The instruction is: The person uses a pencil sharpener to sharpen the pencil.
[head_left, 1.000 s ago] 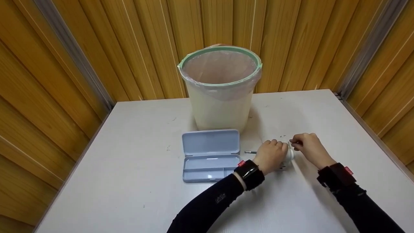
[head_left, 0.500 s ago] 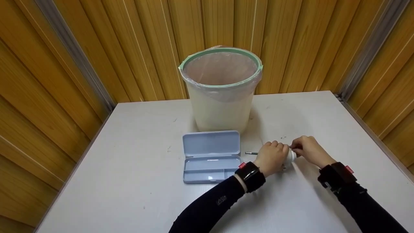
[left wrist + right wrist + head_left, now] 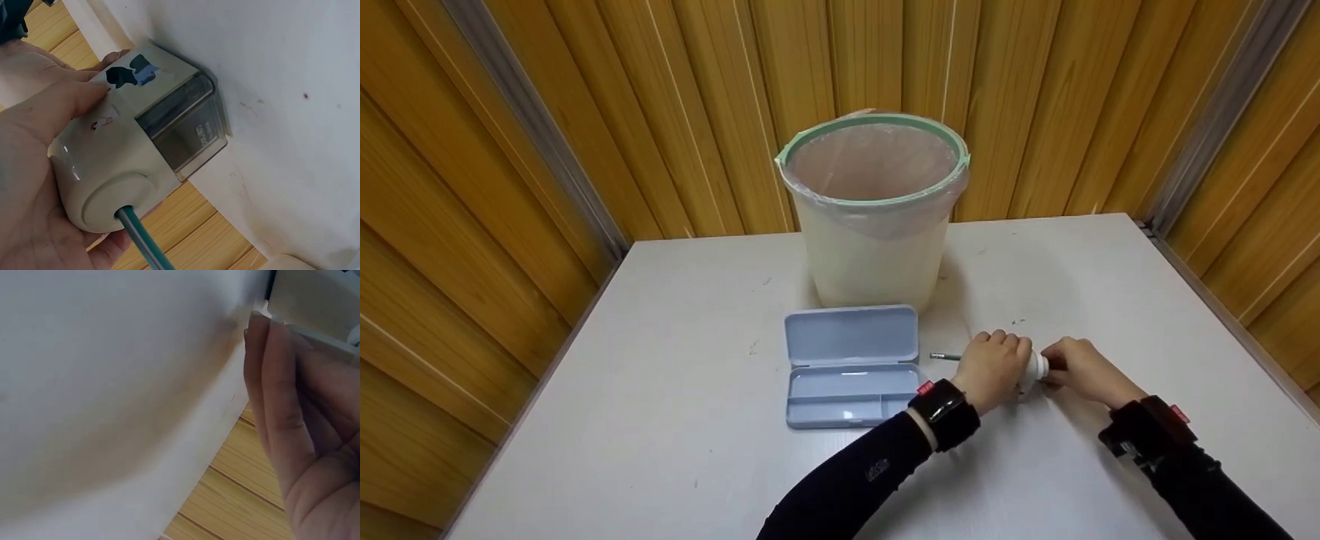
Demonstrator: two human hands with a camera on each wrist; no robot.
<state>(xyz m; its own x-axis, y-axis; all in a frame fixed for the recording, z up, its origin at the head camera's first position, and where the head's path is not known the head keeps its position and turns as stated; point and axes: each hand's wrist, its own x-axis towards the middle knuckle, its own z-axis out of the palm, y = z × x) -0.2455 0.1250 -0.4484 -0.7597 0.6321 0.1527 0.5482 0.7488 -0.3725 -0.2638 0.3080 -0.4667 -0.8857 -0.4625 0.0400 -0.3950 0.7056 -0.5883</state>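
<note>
My left hand point(image 3: 994, 367) grips a white crank pencil sharpener point(image 3: 95, 149) on the table, its thumb over a side with dark and blue pictures. A clear shavings drawer point(image 3: 185, 132) shows on the sharpener in the left wrist view. From one end sticks a green-and-grey striped pencil point(image 3: 143, 239), pointing left in the head view. At the opposite end, my right hand point(image 3: 1084, 367) pinches the crank handle, which its fingers mostly hide. In the right wrist view the right fingertips point(image 3: 261, 323) are close together beside the sharpener's crank end.
An open blue pencil case point(image 3: 851, 334) lies left of the hands, the left forearm overlapping its corner. Behind it stands a cream bin point(image 3: 877, 262) with a green rim and plastic liner. Small dark specks mark the white table point(image 3: 660, 375). Wood-patterned walls point(image 3: 697, 112) enclose three sides.
My right hand has moved down at the sharpener's crank end, from above it to beside its lower part. The left hand keeps its grip; the pencil stays in place.
</note>
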